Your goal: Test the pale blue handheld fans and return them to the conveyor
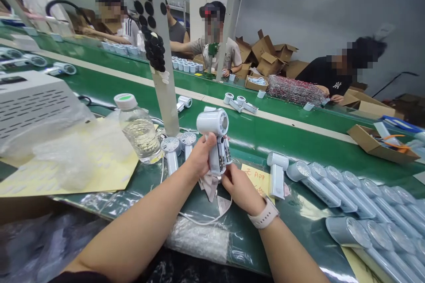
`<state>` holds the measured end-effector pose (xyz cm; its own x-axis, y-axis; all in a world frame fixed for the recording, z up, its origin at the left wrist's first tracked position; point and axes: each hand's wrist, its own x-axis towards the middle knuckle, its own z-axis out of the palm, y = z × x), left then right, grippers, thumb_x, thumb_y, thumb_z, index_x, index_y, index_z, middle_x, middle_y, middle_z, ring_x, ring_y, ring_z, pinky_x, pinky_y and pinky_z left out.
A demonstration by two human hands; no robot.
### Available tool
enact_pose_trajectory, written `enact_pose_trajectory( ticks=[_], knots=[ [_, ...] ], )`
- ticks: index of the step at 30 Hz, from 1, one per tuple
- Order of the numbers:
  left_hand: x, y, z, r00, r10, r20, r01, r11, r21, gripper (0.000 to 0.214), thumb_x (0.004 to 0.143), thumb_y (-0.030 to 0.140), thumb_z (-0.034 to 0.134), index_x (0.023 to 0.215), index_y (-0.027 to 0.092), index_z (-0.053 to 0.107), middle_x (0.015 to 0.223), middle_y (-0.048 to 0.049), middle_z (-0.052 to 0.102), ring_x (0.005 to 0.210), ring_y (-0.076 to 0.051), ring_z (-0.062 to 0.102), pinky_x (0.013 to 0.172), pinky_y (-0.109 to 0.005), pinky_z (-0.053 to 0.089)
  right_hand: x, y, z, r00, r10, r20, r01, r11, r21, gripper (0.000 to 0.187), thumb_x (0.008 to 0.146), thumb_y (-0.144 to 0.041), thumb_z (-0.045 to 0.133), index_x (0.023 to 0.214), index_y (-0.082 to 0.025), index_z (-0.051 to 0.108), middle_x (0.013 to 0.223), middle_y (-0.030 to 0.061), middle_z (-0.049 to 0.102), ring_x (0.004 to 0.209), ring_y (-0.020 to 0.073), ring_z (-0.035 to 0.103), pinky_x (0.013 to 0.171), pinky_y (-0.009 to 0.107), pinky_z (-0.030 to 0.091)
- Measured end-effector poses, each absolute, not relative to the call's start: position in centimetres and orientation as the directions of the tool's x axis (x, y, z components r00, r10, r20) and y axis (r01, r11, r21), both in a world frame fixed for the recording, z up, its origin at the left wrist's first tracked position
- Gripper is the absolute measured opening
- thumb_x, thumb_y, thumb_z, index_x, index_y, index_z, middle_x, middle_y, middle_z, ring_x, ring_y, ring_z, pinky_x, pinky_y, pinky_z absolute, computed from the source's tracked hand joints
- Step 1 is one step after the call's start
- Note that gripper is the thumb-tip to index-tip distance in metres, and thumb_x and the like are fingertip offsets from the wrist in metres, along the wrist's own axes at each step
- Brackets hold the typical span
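My left hand (201,154) is wrapped round a pale blue handheld fan (212,122), held upright above the table. Its round head points to the right, and the handle stands open, with dark inner parts showing. At the lower end of that handle, my right hand (239,185) has its fingers closed on the handle's loose half (227,150); the fingertips are partly hidden. A white cable (207,222) loops on the table below. Two similar fans (171,145) stand left of my hands, and another fan (277,174) lies to the right by a yellow note (255,177).
Rows of finished-looking fans (352,190) fill the right side. A water bottle (137,128) and a metal post (162,84) stand to the left, near plastic bags on yellow paper (116,177). Beyond runs a green conveyor (292,117) with several people working behind it.
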<state>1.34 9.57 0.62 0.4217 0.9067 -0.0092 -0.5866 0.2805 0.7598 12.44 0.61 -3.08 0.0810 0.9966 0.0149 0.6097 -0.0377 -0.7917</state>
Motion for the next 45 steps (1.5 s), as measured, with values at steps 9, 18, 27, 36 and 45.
enact_pose_trajectory(
  ticks=[9, 18, 27, 36, 45],
  knots=[
    [0.9, 9.7, 0.8, 0.546, 0.838, -0.018, -0.638, 0.429, 0.64, 0.078, 0.04, 0.085, 0.078, 0.075, 0.017, 0.065, 0.089, -0.0102, 0.075, 0.085, -0.026, 0.072, 0.071, -0.035, 0.057, 13.4, -0.7, -1.7, -0.03, 0.992, -0.125, 0.078, -0.122, -0.989, 0.03, 0.082, -0.048, 0.068, 0.076, -0.02, 0.064, 0.054, -0.0047, 0.055, 0.049, 0.013, 0.052, 0.051, 0.027, 0.044],
    [0.8, 9.5, 1.4, 0.491, 0.863, 0.116, -0.685, 0.3, 0.664, 0.074, 0.047, 0.088, 0.072, 0.063, 0.017, 0.059, 0.107, -0.0114, 0.073, 0.111, -0.032, 0.068, 0.08, -0.036, 0.059, 10.3, -1.7, -1.9, 0.082, 0.997, -0.01, -0.106, -0.001, -0.994, 0.046, 0.081, -0.064, 0.069, 0.068, -0.022, 0.056, 0.046, -0.0064, 0.052, 0.044, 0.0125, 0.054, 0.05, 0.026, 0.044],
    [1.2, 9.1, 1.2, 0.493, 0.863, 0.11, -0.682, 0.305, 0.664, 0.074, 0.048, 0.089, 0.071, 0.061, 0.017, 0.06, 0.101, -0.0106, 0.074, 0.105, -0.031, 0.07, 0.085, -0.037, 0.059, 10.3, -1.9, -1.5, 0.052, 0.995, -0.089, -0.153, -0.08, -0.985, 0.055, 0.072, -0.072, 0.073, 0.068, -0.02, 0.057, 0.038, -0.0099, 0.043, 0.033, 0.0102, 0.048, 0.039, 0.022, 0.038],
    [1.4, 9.4, 0.3, 0.481, 0.866, 0.135, -0.7, 0.286, 0.654, 0.073, 0.047, 0.087, 0.073, 0.061, 0.015, 0.063, 0.095, -0.0125, 0.075, 0.099, -0.031, 0.072, 0.079, -0.037, 0.059, 9.3, -2.0, -2.0, 0.164, 0.986, -0.01, -0.069, 0.002, -0.998, 0.053, 0.085, -0.072, 0.06, 0.072, -0.021, 0.057, 0.051, -0.0045, 0.053, 0.047, 0.0133, 0.053, 0.051, 0.027, 0.044],
    [0.8, 9.8, 1.2, 0.514, 0.848, 0.129, -0.766, 0.386, 0.513, 0.071, 0.053, 0.085, 0.073, 0.061, 0.016, 0.059, 0.103, -0.0114, 0.076, 0.104, -0.032, 0.072, 0.086, -0.041, 0.06, 10.1, -2.0, -1.7, 0.182, 0.971, 0.155, 0.137, 0.131, -0.982, 0.04, 0.094, -0.055, 0.056, 0.073, -0.022, 0.059, 0.076, 0.0033, 0.067, 0.074, 0.0189, 0.062, 0.071, 0.032, 0.047]
  ],
)
